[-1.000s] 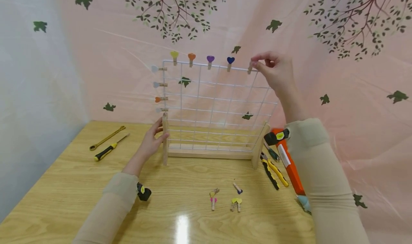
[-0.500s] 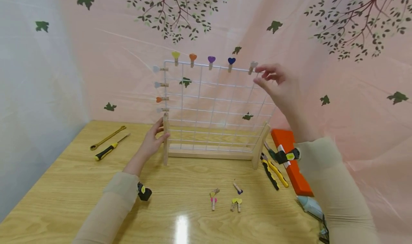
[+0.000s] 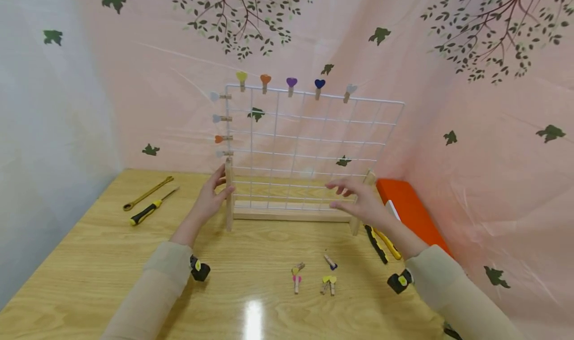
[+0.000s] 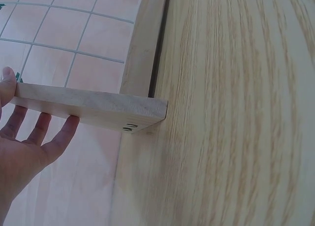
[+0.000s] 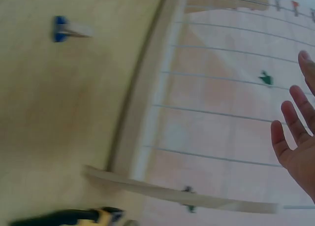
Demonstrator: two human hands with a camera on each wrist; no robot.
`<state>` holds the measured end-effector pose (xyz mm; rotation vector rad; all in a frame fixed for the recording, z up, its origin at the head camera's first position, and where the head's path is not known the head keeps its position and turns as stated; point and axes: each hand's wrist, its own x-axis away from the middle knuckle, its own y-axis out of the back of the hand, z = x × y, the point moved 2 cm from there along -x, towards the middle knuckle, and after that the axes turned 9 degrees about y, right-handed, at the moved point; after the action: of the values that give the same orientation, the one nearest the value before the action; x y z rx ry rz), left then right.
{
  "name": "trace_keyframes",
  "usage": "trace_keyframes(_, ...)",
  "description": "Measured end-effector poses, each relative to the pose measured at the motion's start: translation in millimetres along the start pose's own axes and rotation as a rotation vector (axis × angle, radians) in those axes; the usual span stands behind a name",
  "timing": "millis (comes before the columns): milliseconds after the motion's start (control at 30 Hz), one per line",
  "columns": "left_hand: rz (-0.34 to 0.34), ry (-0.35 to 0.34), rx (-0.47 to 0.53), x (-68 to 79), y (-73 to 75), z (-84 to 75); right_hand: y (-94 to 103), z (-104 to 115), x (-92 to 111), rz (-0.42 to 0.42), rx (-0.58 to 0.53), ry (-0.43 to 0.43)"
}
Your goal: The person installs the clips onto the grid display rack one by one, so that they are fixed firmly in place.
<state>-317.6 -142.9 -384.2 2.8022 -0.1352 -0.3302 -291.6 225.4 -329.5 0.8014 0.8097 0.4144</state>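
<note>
My left hand (image 3: 210, 196) grips the left wooden upright (image 3: 229, 205) of a stand, thumb on one side and fingers on the other, as the left wrist view also shows. A white wire grid (image 3: 378, 100) rises from the stand. Yellow, orange, purple, blue and grey heart clothespins sit along its top wire, the grey clothespin (image 3: 348, 93) furthest right. Several more, including an orange clothespin (image 3: 219, 139), point sideways from the left wire. My right hand (image 3: 362, 204) is in front of the grid's lower right, fingers spread and holding nothing.
On the table lie a blue clothespin (image 3: 331, 261), yellow clothespins (image 3: 329, 283) and a pink clothespin (image 3: 296, 282). A wrench (image 3: 149, 193) and screwdriver (image 3: 152, 208) lie left. Pliers (image 3: 378, 245) and a red box (image 3: 410, 208) are at the right. A printed curtain hangs behind.
My right hand has let go of the grey clothespin on the top wire, then come down and left in front of the grid. My left hand stays on the upright.
</note>
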Motion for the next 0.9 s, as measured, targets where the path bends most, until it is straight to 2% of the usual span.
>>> trace_keyframes(200,-0.007,0.007,-0.002,-0.2,1.2,-1.0,-42.7,-23.5,32.5,0.144,-0.052,0.013)
trace_keyframes(400,-0.013,-0.009,0.000,-1.4,2.5,-3.1,-68.1,-38.8,56.9,0.320,-0.139,-0.008)
trace_keyframes(567,-0.010,-0.003,-0.010,-1.9,3.2,-4.7,-76.7,-44.8,70.8,0.449,-0.188,0.033)
trace_keyframes(667,-0.008,0.012,0.010,-2.9,3.3,-2.8,-78.9,-46.5,75.7,0.501,-0.178,0.058)
trace_keyframes(900,-0.007,-0.024,-0.007,-12.6,1.3,20.8,-83.0,-49.1,82.9,0.559,-0.143,0.016)
